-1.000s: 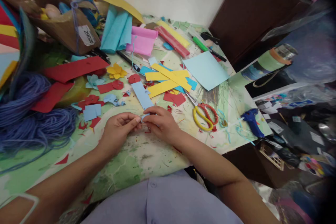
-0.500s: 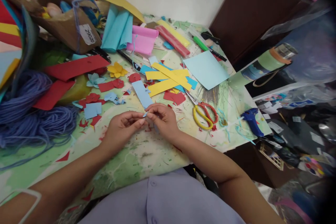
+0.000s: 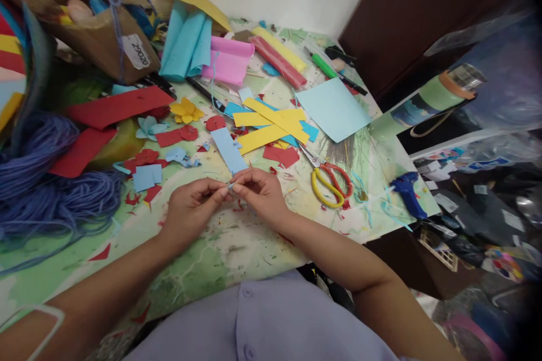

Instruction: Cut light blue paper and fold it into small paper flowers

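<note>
My left hand (image 3: 192,203) and my right hand (image 3: 262,192) meet over the near part of the table, both closed in a pinch. Between their fingertips is a small light blue paper piece (image 3: 231,186), mostly covered by the fingers. Just beyond the hands lies a light blue paper strip (image 3: 227,149). Yellow paper strips (image 3: 262,138) cross over blue ones behind it. To the right of my right hand rest scissors (image 3: 326,177) with one yellow and one red handle loop. Left of the hands are light blue paper squares (image 3: 147,177) and a cut blue paper flower (image 3: 180,156).
Purple yarn (image 3: 38,180) and a brown paper bag (image 3: 105,45) take up the left side. A blue glue gun (image 3: 407,194) lies at the table's right edge. Thin wires (image 3: 341,149) stick out from under a pale blue sheet (image 3: 334,108). A bottle (image 3: 432,98) stands farther right.
The fingertips have drawn closer around the small blue paper piece, so less of it shows. The whole view has shifted slightly; the things on the table lie as before.
</note>
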The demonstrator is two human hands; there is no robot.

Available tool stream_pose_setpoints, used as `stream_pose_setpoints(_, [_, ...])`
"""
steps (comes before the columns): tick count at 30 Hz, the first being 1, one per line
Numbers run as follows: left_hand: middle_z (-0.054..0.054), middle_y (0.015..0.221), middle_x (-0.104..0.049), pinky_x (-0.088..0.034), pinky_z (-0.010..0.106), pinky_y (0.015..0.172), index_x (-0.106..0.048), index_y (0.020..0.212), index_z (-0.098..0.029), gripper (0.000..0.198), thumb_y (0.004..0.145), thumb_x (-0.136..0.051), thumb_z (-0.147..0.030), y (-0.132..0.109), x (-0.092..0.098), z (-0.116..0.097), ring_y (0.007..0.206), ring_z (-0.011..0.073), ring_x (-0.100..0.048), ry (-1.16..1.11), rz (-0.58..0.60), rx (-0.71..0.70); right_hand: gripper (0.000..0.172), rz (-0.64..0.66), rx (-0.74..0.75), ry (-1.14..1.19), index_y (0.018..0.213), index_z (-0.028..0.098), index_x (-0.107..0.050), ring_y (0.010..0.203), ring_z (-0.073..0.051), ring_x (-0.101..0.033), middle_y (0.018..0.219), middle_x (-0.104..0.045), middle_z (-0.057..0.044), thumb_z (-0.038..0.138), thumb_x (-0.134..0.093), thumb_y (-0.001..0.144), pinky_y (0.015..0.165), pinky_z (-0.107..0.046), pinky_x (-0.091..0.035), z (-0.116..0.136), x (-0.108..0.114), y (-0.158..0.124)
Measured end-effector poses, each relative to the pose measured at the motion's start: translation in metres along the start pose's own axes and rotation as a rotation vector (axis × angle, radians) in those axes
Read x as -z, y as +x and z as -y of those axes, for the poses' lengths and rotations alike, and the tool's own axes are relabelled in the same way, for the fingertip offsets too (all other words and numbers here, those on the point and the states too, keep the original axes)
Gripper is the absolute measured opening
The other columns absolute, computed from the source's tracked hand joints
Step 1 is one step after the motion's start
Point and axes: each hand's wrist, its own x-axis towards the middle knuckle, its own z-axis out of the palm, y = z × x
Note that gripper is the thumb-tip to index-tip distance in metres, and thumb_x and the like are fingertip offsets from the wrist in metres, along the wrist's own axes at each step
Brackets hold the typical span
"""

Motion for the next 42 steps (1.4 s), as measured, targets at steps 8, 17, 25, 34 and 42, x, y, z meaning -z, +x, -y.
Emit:
stream_pose_setpoints(8, [0.002, 0.069, -0.071, -0.051, 0.024, 0.057, -0.067, 0.077, -0.018, 0.015, 0.078, -0.063, -0.033, -0.001, -0.001, 0.000, 0.062, 0.0147, -0.065, 0.011, 0.007, 0.024, 0.029, 0.042, -0.176, 0.122, 0.097, 0.021, -0.053, 0.058, -0.009, -0.054, 0.076, -0.059, 0.002, 0.035, -0.067, 0.075, 0.052, -0.022, -0.048, -0.006, -0.001, -0.001])
stream_pose_setpoints(17, [0.001, 0.067, -0.069, -0.048, 0.025, 0.057, -0.066, 0.075, -0.020, 0.019, 0.081, -0.059, -0.036, -0.003, 0.003, -0.003, 0.061, 0.0151, -0.063, 0.160, 0.087, -0.060, 0.019, 0.021, -0.170, 0.038, 0.077, 0.020, -0.047, 0.047, -0.007, -0.050, 0.059, -0.054, 0.006, 0.029, -0.064, 0.075, 0.045, -0.020, -0.041, 0.006, 0.002, -0.002])
stream_pose_setpoints(25, [0.003, 0.079, -0.071, -0.048, 0.033, 0.072, -0.066, 0.081, -0.024, 0.013, 0.081, -0.058, -0.035, 0.003, 0.010, 0.003, 0.074, 0.0206, -0.064, 0.477, -0.095, -0.353, 0.024, -0.074, -0.251, 0.119, 0.075, 0.022, -0.043, 0.043, -0.008, -0.052, 0.052, -0.051, 0.009, 0.027, -0.065, 0.067, 0.042, -0.019, -0.038, 0.004, 0.007, 0.005])
stream_pose_setpoints(34, [0.006, 0.089, -0.073, -0.049, 0.038, 0.082, -0.067, 0.091, -0.024, 0.015, 0.084, -0.055, -0.031, 0.005, 0.002, 0.002, 0.084, 0.0228, -0.066, 0.559, 0.083, -0.526, 0.021, 0.014, -0.298, 0.246, 0.075, 0.020, -0.045, 0.038, -0.006, -0.046, 0.050, -0.051, 0.010, 0.025, -0.065, 0.068, 0.038, -0.016, -0.036, 0.004, 0.002, 0.003])
stream_pose_setpoints(42, [0.002, 0.081, -0.073, -0.050, 0.033, 0.072, -0.069, 0.085, -0.027, 0.016, 0.082, -0.057, -0.037, 0.004, 0.003, -0.001, 0.077, 0.0208, -0.066, 0.385, 0.101, -0.222, 0.022, 0.062, -0.317, 0.221, 0.080, 0.019, -0.053, 0.042, -0.006, -0.050, 0.055, -0.052, 0.008, 0.036, -0.066, 0.074, 0.043, -0.018, -0.041, 0.008, 0.007, 0.002])
